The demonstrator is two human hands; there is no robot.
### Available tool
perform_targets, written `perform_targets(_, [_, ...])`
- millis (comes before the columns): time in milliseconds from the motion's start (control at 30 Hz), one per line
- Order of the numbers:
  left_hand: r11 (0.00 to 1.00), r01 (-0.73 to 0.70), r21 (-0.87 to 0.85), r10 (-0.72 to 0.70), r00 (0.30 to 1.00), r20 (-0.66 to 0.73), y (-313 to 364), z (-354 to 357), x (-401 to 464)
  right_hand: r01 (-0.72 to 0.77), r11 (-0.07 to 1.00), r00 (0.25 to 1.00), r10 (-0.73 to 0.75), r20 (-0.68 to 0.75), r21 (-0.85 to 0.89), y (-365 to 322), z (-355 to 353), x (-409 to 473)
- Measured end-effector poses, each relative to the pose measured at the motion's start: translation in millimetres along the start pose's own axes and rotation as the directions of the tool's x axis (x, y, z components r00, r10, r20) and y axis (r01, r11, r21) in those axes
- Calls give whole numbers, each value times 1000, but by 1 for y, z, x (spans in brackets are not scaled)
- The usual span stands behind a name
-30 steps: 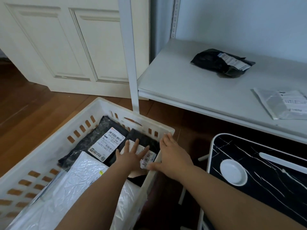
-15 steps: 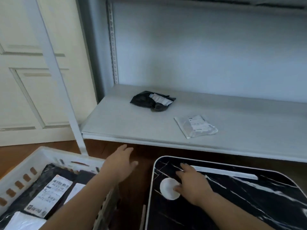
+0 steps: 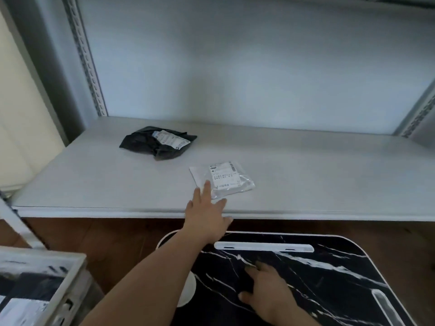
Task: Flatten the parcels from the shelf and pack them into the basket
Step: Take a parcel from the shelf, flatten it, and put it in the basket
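Two parcels lie on the white shelf [image 3: 94, 184]: a crumpled black parcel [image 3: 155, 144] with a white label at the back left, and a flat clear plastic parcel [image 3: 222, 178] with a label near the middle. My left hand [image 3: 207, 215] stretches over the shelf's front edge, fingers straight, its fingertips at the clear parcel's near corner. My right hand [image 3: 266, 292] rests flat on the black marble-patterned table [image 3: 329, 278]. The white basket [image 3: 58, 278] holding packed parcels shows at the lower left corner.
A white round dish [image 3: 188, 290] sits on the black table's left side, partly under my left forearm. A white upright post [image 3: 11, 220] of the shelf stands at the left. Brown wooden floor lies between basket and table.
My left hand left the basket and reached right and forward onto the shelf to the clear parcel. My right hand moved from the basket rim onto the black table. The view swung up and right.
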State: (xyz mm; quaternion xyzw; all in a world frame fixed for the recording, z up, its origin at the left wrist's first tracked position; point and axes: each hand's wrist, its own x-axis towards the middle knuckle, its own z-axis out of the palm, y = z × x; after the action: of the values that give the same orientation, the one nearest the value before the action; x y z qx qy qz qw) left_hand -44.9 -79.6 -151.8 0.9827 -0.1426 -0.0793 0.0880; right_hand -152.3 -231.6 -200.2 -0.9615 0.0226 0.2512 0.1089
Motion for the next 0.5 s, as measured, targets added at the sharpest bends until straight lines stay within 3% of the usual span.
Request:
perform_targets(167, [997,65,44,-63,997,-32,7,4,27,45,995,995,-37,-92,92,10,0,14])
perform_targets(267, [998,30,60,-24,994,-107,2,-1,23,62,984,986,-34,-164,170,19,-7,16])
perform_targets(333, [985,-37,171,64,985,-159,-1,-7,15,80,932,969,10,-245,354,25,-12,13])
perform_targets(400, [975,-133,177,165,970,-181,-2,-7,2,65,747,953,149,-263,662,31,-20,9])
perform_targets(467, [968,-237,77,248,950,-192,-1,0,-19,39,333,959,253,-129,942,36,-30,4])
perform_targets(500, [959,-282,13,279,938,-205,0,7,-30,17,101,968,246,-42,995,38,-35,3])
